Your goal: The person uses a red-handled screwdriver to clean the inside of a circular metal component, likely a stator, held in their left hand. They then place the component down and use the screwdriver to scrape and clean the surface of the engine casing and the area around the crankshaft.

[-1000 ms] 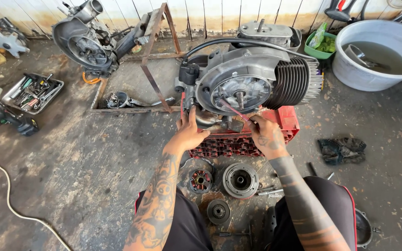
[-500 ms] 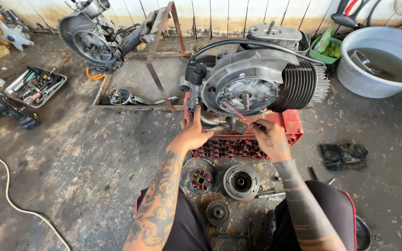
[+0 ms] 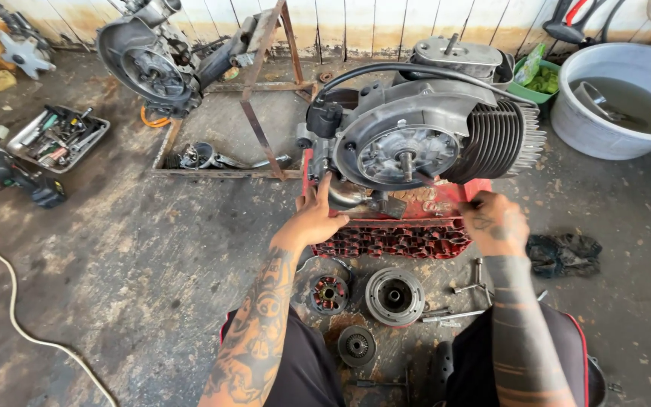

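The engine (image 3: 423, 143) sits on an upturned red plastic crate (image 3: 408, 237) on the stained concrete floor (image 3: 137, 256), its finned cylinder pointing right and the open round face of the stator side turned toward the person; the left hand (image 3: 316, 218) is pressed against the lower left of the casing, fingers spread and the thumb up along the metal, steadying rather than gripping as far as I can see; the right hand (image 3: 497, 222) hovers at the crate's right corner just under the fins, fingers curled inward, though whether it pinches anything I cannot tell. Judging by what lies about, the stripping is well along: a flywheel rotor (image 3: 394, 295), a copper-wound stator (image 3: 329, 294) and a smaller round disc (image 3: 356, 345) lie off the engine between the knees, with loose tools (image 3: 469, 290) beside them; the main case, the cylinder and the black hose looping over the top remain assembled. Farther off there are a tray of tools (image 3: 58, 137), a second engine (image 3: 156, 64) by a rusty frame, a grey basin of water (image 3: 627, 98) and dark gloves (image 3: 563, 252).
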